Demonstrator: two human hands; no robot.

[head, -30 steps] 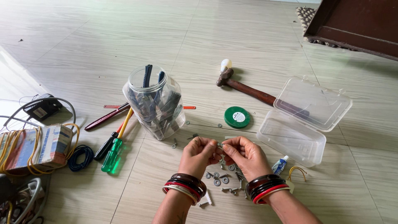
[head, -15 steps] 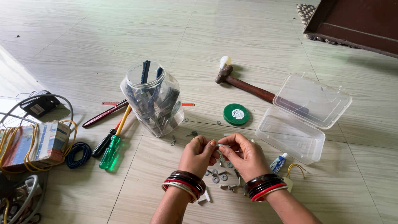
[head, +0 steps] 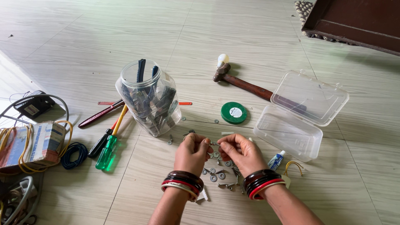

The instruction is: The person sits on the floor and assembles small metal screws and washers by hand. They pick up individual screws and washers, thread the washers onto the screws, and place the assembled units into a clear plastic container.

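A small grey metal screw (head: 213, 143), long axis lying left-to-right above the floor (head: 250, 50), is pinched between left hand (head: 191, 153) and right hand (head: 241, 153).

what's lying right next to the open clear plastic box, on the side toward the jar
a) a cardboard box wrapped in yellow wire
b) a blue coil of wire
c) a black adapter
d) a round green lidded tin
d: the round green lidded tin lies on the floor just beside the open clear plastic box, between it and the jar; the other items sit far off at the left edge.
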